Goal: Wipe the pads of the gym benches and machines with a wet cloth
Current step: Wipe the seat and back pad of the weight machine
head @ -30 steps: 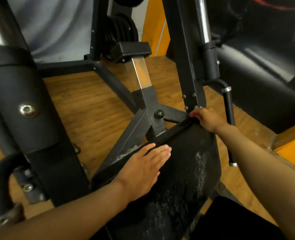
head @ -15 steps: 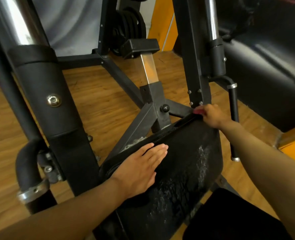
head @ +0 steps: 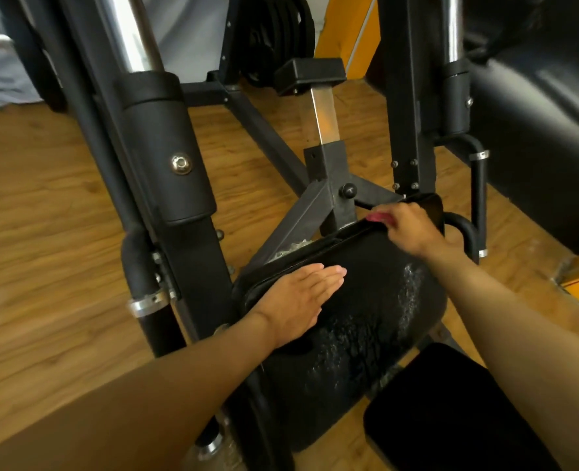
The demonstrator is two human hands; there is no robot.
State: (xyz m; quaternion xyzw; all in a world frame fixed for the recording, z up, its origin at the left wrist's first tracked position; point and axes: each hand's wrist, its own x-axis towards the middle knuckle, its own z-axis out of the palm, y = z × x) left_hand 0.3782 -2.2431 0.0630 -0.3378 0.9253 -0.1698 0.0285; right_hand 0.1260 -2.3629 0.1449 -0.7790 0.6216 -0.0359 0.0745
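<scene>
- The black seat pad [head: 359,300] is taken as landmark; it is being seen tilted, low in the middle of the view, mounted on the machine frame [head: 329,185].
- The left hand [head: 298,297] is being laid flat on the pad's near-left part, palm down, fingers straight and held together, tips pointing toward the pad's far edge.
- The right hand [head: 407,229] is being held at the pad's far right corner, fingers curled over the far edge.
- A pink cloth [head: 378,217] is being pinched in the right hand; only a small part is being shown beyond the fingers, touching the pad's far rim.
- Whitish wet streaks [head: 407,294] are being seen on the pad between the two hands and toward its near right side.
- The two hands are being kept well apart, both on the same pad.
- A padded roller [head: 165,147] on an upright post is being seen left of the pad; a black handle [head: 478,198] is standing just beyond the pad's right corner.
- A chrome adjustment post [head: 322,113] is rising behind the pad's far edge.
- A wooden floor [head: 43,232] is lying under and around the pad.
- A second black pad [head: 451,413] is being seen near the landmark's near right side.
</scene>
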